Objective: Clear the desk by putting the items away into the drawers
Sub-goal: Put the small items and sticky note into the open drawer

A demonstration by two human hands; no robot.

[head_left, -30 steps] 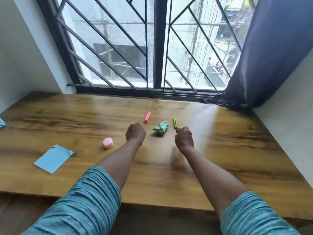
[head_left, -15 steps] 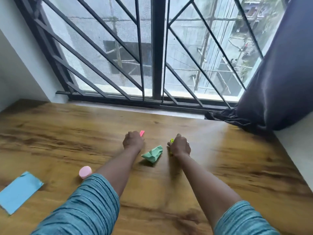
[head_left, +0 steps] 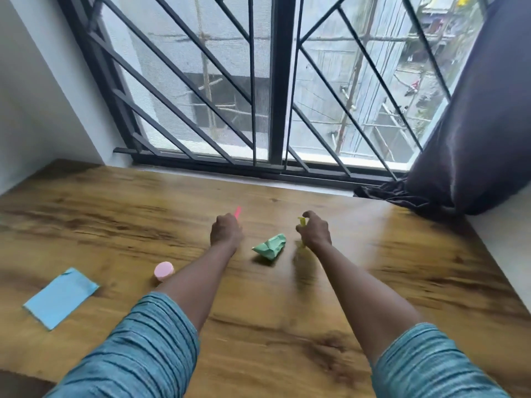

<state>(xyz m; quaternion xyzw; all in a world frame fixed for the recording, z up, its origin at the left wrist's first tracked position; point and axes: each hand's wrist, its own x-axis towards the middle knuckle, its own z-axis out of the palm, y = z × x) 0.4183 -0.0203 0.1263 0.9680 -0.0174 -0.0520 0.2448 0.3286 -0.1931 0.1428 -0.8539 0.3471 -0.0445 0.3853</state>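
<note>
1. Head view: the left hand (head_left: pixel 227 232) is out over the middle of the wooden surface (head_left: pixel 402 268), back of the hand up, its fingers (head_left: pixel 230 219) curled round a small pink stick (head_left: pixel 237 211) whose far end pokes out past the knuckles
2. The right hand (head_left: pixel 314 232) is level with it and a little to the right; its fingers (head_left: pixel 309 213) are bent, and forefinger and thumb pinch a yellow-green stick (head_left: pixel 301 221), which stands roughly upright in the grip and is blurred
3. Whether either stick touches the surface cannot be told
4. Between the two hands, slightly nearer, a crumpled ball of green paper (head_left: pixel 270 246) lies on the surface, apart from both hands
5. Left of the left forearm, just beside it, sits a small round pink cap (head_left: pixel 163 270)
6. Further left and nearer, well apart from the hands, a light blue sheet of paper (head_left: pixel 61 297) lies flat with one corner curled
7. Both arms wear teal striped sleeves (head_left: pixel 138 349) pushed up to about the elbow
8. At the far edge of the surface stands a window with a dark metal grille (head_left: pixel 275 81)
9. A dark curtain (head_left: pixel 474 139) hangs at the far right, its hem bunched on the surface
</note>
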